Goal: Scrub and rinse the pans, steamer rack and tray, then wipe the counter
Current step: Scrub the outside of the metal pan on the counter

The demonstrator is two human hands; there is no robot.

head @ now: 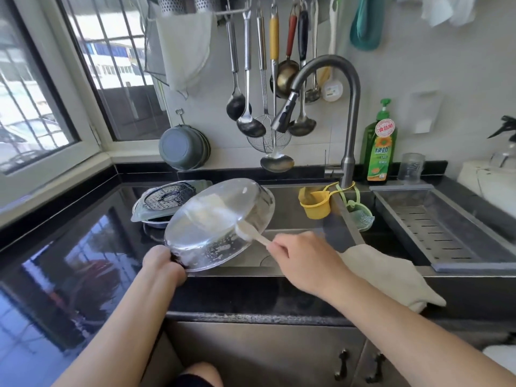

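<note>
A steel pan (212, 219) is tilted over the sink's left edge, its soapy underside facing me. My left hand (163, 262) grips the pan at its near lower rim. My right hand (301, 261) holds a pale brush (250, 231) by the handle, and the bristle head touches the pan's base. Behind the pan, a perforated steamer rack (167, 195) lies in a tray (139, 215) stacked on other steel pieces on the black counter (83, 233).
The sink (296, 216) lies under a grey faucet (321, 88). A beige cloth (391, 275) drapes over the sink's front edge. A steel drain basket (438, 230) fills the right basin. A green soap bottle (379, 146), a yellow cup (315, 205) and hanging ladles stand behind.
</note>
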